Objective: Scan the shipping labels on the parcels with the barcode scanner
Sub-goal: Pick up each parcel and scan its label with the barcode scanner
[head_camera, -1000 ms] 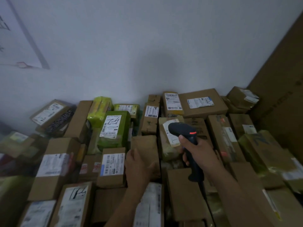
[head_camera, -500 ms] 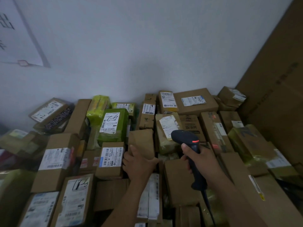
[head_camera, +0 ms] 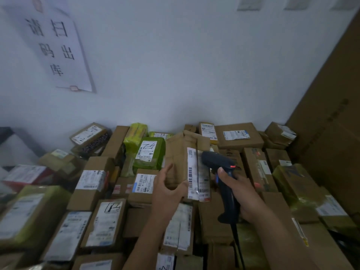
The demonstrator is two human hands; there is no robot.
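Head view showed the left hand [head_camera: 167,190] gripping a brown parcel [head_camera: 179,152] at its lower end, thumb across the near face, holding it upright above the pile of parcels [head_camera: 105,221]. A white shipping label [head_camera: 191,172] ran down the parcel's right side. The right hand [head_camera: 243,193] was clenched round the handle of the black barcode scanner [head_camera: 216,160], whose head sat just right of that parcel, close to the label. A green parcel [head_camera: 149,152] lay just left of the brown parcel, and a paper sign [head_camera: 56,47] hung well above and left of it.
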